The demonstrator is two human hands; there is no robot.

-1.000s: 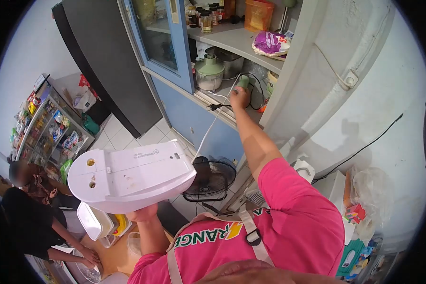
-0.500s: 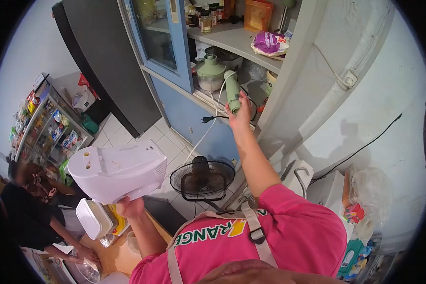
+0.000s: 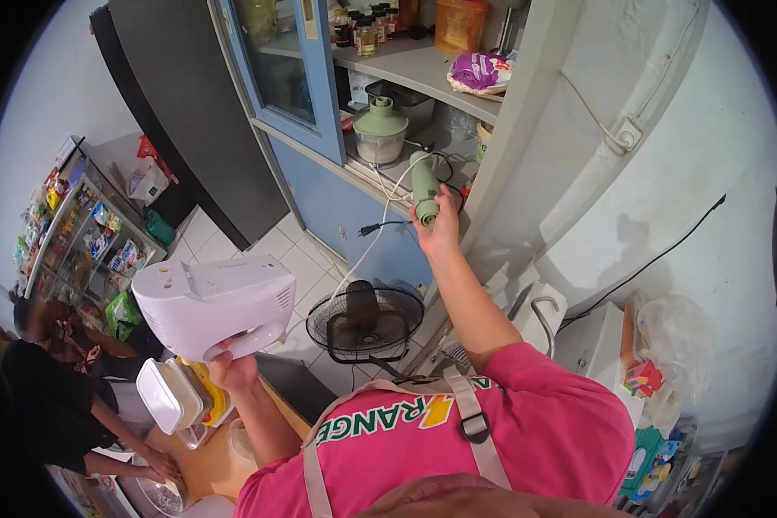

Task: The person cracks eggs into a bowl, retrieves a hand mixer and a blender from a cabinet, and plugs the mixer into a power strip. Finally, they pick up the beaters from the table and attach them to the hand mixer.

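My left hand (image 3: pixel 233 371) is wrapped round the handle of a pale hand mixer (image 3: pixel 211 298), held up in the air at the left; its beater sockets face away from me. A white cord (image 3: pixel 363 259) runs from beside the mixer up toward the cabinet. In my right hand (image 3: pixel 443 226) is a green hand blender body (image 3: pixel 424 186), gripped at its lower end in front of the open cabinet shelf. A black cord with a plug (image 3: pixel 373 229) dangles beside it. A green-lidded chopper bowl (image 3: pixel 380 134) stands on that shelf, left of the blender.
A black fan (image 3: pixel 367 319) stands on the tiled floor below the blue cabinet (image 3: pixel 337 203). Purple-printed packaging (image 3: pixel 482 73) and jars (image 3: pixel 366 39) sit on the upper shelf. Another person (image 3: pixel 52 406) works at the wooden table (image 3: pixel 207 457), near stacked containers (image 3: pixel 171 395).
The hand blender has come slightly down and nearer to me, away from the chopper bowl. The mixer has tilted, showing more of its side and handle. Both hands keep their hold.
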